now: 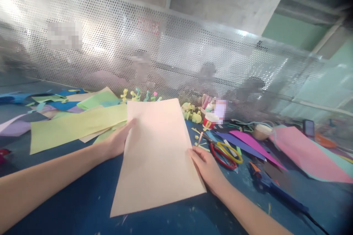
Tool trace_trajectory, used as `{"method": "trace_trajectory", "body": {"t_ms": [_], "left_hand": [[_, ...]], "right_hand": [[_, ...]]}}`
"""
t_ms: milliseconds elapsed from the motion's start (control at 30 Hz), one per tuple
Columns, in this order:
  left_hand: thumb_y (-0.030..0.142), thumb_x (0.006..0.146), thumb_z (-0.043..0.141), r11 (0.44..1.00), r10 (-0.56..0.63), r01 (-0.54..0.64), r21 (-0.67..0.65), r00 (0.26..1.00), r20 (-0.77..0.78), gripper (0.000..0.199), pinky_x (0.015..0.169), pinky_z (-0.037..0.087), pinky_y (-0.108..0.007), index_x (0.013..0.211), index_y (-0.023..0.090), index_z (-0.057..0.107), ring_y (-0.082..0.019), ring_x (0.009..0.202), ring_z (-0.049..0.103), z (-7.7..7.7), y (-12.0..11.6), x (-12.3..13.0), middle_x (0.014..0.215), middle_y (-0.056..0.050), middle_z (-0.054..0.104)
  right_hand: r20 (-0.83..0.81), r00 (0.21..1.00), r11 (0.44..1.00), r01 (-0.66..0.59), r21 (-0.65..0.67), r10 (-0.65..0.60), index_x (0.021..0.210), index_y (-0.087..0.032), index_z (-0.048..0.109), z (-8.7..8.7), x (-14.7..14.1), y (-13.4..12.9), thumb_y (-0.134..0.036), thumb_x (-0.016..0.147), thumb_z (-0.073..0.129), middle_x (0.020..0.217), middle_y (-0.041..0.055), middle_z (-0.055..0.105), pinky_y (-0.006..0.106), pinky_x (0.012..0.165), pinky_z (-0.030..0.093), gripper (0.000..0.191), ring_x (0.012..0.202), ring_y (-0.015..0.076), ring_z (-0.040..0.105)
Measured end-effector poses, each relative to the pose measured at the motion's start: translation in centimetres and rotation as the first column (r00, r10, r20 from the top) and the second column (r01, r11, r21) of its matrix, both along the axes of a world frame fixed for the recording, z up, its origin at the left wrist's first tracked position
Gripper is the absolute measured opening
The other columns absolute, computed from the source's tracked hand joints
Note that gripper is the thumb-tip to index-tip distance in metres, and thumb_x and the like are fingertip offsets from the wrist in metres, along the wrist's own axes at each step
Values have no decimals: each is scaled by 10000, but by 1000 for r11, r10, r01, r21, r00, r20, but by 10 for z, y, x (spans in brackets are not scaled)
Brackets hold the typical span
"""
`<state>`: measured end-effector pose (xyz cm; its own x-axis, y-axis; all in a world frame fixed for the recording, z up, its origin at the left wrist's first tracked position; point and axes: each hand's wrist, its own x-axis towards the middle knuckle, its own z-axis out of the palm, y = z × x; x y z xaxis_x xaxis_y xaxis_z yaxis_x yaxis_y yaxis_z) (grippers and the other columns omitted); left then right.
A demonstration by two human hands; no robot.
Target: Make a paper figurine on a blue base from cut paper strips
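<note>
A cream sheet of paper point(160, 158) is held up in front of me, tilted above the blue table. My left hand point(120, 139) grips its left edge, the thumb on the front and the other fingers mostly hidden behind. On the opposite edge, my right hand point(204, 163) pinches the sheet between thumb and fingers. Just beyond my right hand lie scissors point(224, 154) with red and yellow handles. Close to my left hand, a yellow-green sheet point(74, 128) rests on a pile of coloured paper.
A dark blue hot glue gun point(273, 187) with a cord lies at the right. Pink paper point(311, 150) and purple paper point(242, 145) spread behind it. A red and white cup point(209, 120) and small yellow paper figures point(190, 113) stand before a perforated metal screen point(176, 51). Blurred people appear beyond it.
</note>
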<state>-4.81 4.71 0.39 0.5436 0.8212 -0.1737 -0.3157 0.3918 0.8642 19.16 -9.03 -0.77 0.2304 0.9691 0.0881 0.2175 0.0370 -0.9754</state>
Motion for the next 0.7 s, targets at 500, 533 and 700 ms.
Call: {"method": "trace_trajectory", "body": {"t_ms": [500, 533, 700], "left_hand": [[353, 824, 529, 970, 230, -232, 74, 973, 36, 282, 669, 563, -311, 1052, 200, 595, -208, 795, 669, 2, 1, 1, 960, -63, 688], [342, 833, 515, 964, 256, -257, 75, 967, 22, 276, 661, 564, -314, 1057, 199, 590, -206, 784, 671, 1, 2, 0, 958, -66, 688], [308, 844, 501, 935, 343, -342, 96, 939, 5, 258, 620, 565, -302, 1049, 181, 593, -196, 736, 677, 1, 5, 0, 921, -80, 694]], "right_hand": [[236, 968, 997, 79, 17, -81, 787, -172, 620, -4, 4, 3, -457, 804, 506, 607, 4, 569, 234, 495, 375, 308, 543, 144, 506], [182, 982, 999, 46, -8, -44, 768, -170, 612, -3, 4, 3, -457, 801, 510, 580, -9, 539, 223, 469, 361, 306, 512, 128, 483], [134, 991, 997, -16, -75, 26, 810, -171, 610, -4, 7, 4, -465, 802, 506, 516, -45, 459, 202, 378, 305, 312, 397, 87, 391]]}}
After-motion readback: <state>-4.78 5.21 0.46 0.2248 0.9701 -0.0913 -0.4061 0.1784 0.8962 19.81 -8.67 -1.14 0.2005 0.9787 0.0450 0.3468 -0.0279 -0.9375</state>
